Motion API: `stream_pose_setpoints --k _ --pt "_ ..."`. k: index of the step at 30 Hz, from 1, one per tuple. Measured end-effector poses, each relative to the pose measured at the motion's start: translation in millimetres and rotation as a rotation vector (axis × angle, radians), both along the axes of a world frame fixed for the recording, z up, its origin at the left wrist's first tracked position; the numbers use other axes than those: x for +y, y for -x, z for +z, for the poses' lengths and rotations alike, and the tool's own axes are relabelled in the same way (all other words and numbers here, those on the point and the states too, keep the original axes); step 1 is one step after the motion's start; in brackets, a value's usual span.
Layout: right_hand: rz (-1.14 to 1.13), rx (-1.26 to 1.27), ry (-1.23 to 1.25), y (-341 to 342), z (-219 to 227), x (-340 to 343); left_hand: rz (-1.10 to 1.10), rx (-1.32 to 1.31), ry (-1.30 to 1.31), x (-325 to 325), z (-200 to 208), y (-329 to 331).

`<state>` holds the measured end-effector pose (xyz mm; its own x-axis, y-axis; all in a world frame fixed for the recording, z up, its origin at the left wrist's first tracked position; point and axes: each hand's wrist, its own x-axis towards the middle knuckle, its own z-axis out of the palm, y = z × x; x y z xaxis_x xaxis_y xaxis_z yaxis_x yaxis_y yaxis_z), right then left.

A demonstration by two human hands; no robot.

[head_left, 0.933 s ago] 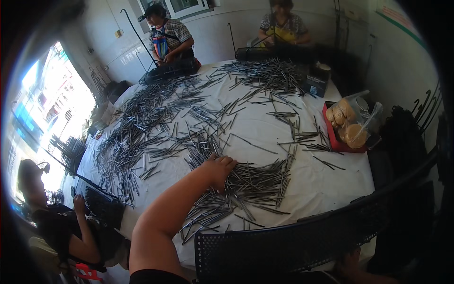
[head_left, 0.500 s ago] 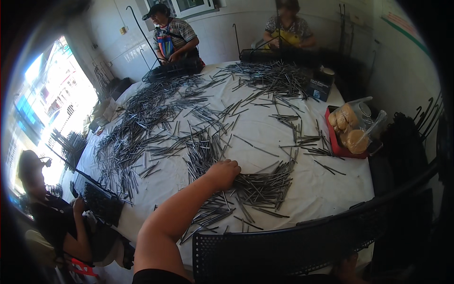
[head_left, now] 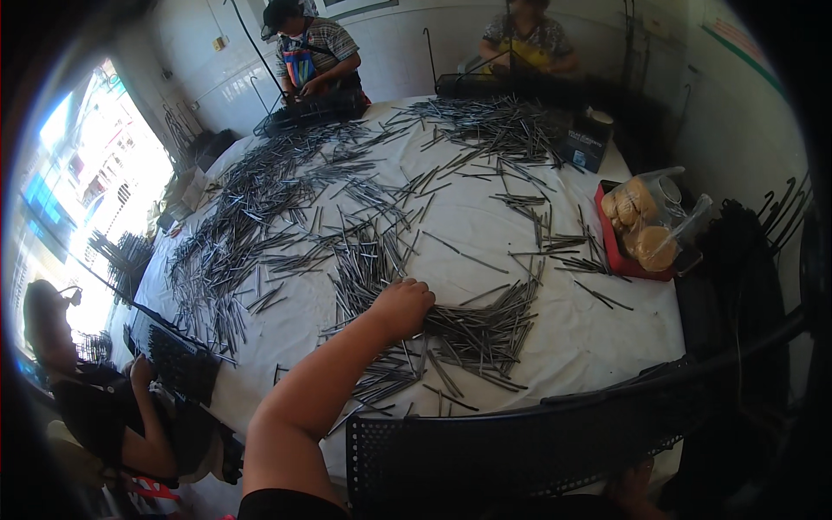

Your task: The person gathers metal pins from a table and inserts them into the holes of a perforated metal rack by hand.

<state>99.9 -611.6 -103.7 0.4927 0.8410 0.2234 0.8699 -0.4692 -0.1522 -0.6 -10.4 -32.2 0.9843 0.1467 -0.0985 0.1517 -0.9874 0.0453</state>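
Observation:
My left hand reaches over the table into a heap of thin dark rods. Its fingers are curled down and closed among the rods, and their tips are hidden under the hand. More loose rods lie just beyond it and below the wrist. In front of me stands a black panel pierced with small holes. My right hand shows dimly at the lower right, below the panel's edge; its fingers are too dark to make out.
Rods are strewn across the white-covered table. A red tray with bagged round tan items and a dark box stand at the right. Co-workers sit or stand at the left and far side, with black racks before them.
The view has shifted slightly. My left hand stays on the rods, with its fingers still curled. The far co-worker in the cap has bent the head lower.

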Motion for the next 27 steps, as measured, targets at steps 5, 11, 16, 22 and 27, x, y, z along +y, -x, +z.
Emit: stream_pose_setpoints --k 5,11,16,22,27 --pt "0.005 -0.032 0.000 0 -1 -3 0.003 -0.023 0.077 4 -4 5" --pt "-0.032 -0.107 -0.021 1 14 18 0.049 0.121 0.026 -5 35 36" --pt "0.208 -0.217 -0.164 -10 -7 3 0.613 -0.341 0.197 23 12 125" --pt "0.049 -0.072 -0.058 -8 -1 1 1.400 -0.114 -0.005 14 -44 241" --pt "0.124 -0.144 -0.173 9 31 45 1.389 -0.137 -0.087 6 -42 251"
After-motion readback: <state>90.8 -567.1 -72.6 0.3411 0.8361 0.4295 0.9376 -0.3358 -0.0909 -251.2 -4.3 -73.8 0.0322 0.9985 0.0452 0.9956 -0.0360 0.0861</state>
